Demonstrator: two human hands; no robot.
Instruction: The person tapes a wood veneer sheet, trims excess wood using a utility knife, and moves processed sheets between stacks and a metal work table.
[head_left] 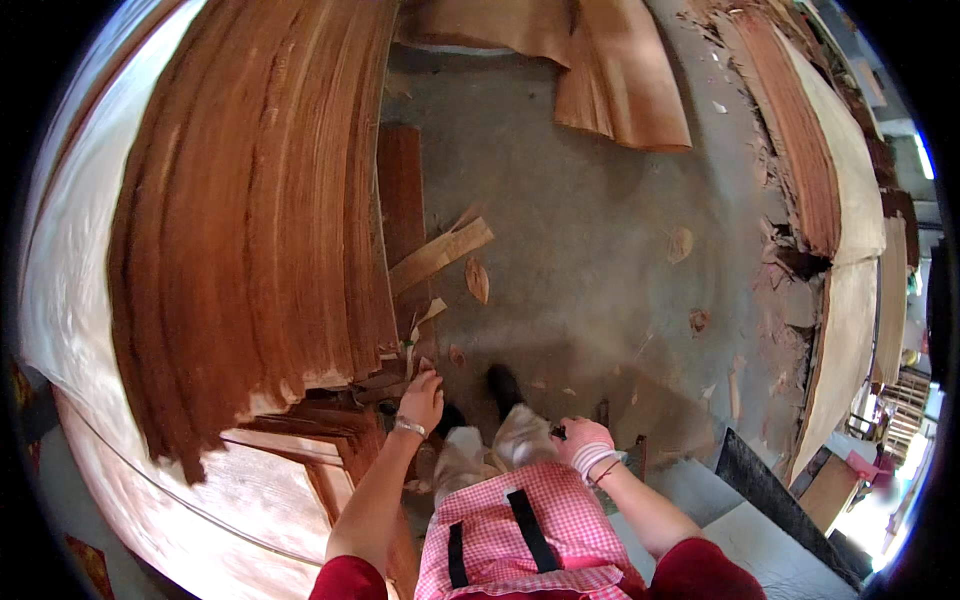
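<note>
My left hand [421,401] is low beside the lower right corner of a tall stack of brown wood veneer sheets [260,200]. Its fingers are drawn together, and what they pinch, if anything, is too small to name. Just beyond the fingertips are thin pale wood strips [430,312] and scraps. Close to my right thigh, my right hand [585,441] is curled round a small dark thing [558,432] whose kind I cannot make out. A bracelet circles the left wrist, and a pale band and a thin cord circle the right.
Curved veneer sheets [620,90] lie at the far end of the concrete floor [580,240]. A loose board piece [440,255] and several scraps lie nearer. Another veneer stack [800,150] runs along the right. A dark slanted panel [780,500] stands at lower right.
</note>
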